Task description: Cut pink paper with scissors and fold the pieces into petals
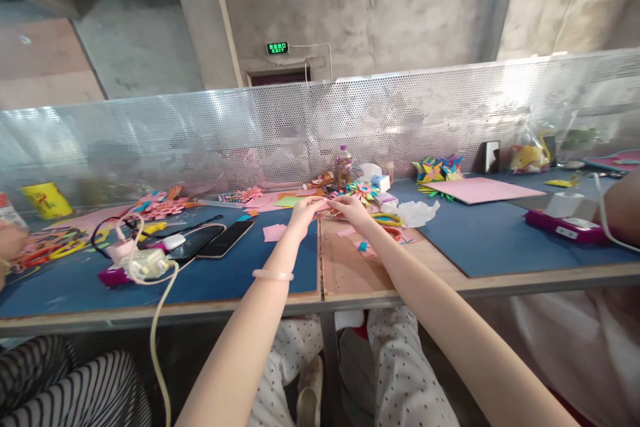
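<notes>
Both hands meet over the middle of the table, fingers pinched together. My left hand and my right hand close on a small pink piece of paper, mostly covered by the fingertips. Beneath and around my right forearm lie pink paper scraps and scissors with orange handles. A pink paper square rests left of my left wrist. Just behind the hands are a green paper sheet and a multicoloured folded-paper flower.
A drink bottle stands by the perforated metal screen. Crumpled white tissue lies to the right, near a large pink sheet. On the left are a black phone, a cabled power strip and a yellow can. People sit on both sides.
</notes>
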Tool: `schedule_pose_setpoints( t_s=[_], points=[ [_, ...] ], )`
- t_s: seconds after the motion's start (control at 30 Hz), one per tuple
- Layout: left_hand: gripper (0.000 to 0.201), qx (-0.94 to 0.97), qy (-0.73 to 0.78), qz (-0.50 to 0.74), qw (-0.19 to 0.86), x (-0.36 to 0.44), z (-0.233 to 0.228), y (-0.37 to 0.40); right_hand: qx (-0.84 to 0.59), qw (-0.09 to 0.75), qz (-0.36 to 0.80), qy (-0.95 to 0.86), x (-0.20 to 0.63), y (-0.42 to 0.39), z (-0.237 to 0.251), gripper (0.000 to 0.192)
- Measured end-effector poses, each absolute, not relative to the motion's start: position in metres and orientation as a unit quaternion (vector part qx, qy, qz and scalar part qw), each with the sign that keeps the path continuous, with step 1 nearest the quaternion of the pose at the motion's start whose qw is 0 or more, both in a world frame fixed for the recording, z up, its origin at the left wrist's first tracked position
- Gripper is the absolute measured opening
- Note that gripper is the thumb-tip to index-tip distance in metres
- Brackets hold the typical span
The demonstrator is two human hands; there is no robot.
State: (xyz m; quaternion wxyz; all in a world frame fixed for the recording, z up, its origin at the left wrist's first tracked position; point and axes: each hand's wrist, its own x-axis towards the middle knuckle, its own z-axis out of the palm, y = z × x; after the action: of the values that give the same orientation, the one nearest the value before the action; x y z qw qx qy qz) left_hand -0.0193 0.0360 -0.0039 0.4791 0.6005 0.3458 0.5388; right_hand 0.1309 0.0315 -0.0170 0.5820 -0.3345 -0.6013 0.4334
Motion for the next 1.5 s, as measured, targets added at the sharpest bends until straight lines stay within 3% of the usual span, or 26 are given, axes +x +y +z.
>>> schedule_pose_setpoints(
  t_s=[1.5],
  points=[
    [0.030,0.582,0.345,0.559,0.479,-0.016,0.004,0.025,-0.336,0.580,0.437,-0.600,0.129,0.028,-0.016,0.036]
  ],
)
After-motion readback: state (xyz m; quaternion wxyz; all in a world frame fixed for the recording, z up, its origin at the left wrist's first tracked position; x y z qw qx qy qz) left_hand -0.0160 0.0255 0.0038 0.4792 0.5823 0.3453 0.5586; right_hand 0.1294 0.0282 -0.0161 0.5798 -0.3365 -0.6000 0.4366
